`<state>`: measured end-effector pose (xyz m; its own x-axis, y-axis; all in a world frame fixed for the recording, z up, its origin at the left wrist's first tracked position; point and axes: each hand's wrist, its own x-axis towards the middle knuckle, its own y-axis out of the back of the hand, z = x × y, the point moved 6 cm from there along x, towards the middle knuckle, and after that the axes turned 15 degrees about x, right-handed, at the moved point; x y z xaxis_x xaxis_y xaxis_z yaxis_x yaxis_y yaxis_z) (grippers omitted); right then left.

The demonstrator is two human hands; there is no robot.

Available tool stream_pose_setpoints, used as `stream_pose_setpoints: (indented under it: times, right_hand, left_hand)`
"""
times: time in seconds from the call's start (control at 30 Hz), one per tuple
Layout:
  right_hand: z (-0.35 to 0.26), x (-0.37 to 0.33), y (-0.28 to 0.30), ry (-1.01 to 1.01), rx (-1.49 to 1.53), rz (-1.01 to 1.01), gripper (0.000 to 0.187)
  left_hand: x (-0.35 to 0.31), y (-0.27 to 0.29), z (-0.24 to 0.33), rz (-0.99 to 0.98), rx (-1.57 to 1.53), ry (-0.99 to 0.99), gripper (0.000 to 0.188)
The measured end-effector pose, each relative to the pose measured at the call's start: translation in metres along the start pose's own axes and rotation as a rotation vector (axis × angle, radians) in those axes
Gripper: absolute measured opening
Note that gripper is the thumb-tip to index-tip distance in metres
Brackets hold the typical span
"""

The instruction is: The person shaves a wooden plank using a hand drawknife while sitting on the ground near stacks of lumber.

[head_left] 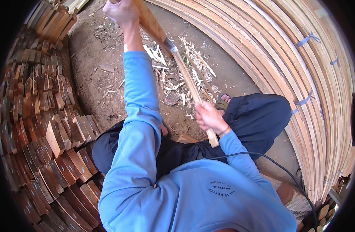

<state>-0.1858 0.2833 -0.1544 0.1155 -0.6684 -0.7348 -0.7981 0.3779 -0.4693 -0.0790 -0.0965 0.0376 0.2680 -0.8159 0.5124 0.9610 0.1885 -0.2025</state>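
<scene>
Yr R hand (210, 117) is clamped round the wood stick (188, 76), approx 3 o'clock; stick runs 12 to 4. Yr L hand (123, 13), approx 11, is closed on the brown bar (151, 24).

Blue shirt (177, 193), dark print (222, 188); seemingly navy trousers (258, 120); pale tan stick (189, 79); orange-brown wooden shaft (150, 23)
</scene>
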Motion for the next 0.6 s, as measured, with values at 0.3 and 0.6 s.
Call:
stream_pose_setpoints:
  times: [0.3,0.6]
  right_hand:
    - [0.022,-0.019,0.015,-0.031,0.089,0.013,0.026]
    - [0.038,-0.028,0.011,-0.079,0.16,-0.024,0.025]
  left_hand:
    - [-0.004,-0.01,0.013,-0.017,0.032,-0.01,0.028]
    - [0.0,-0.003,0.003,-0.029,0.069,-0.055,0.03]
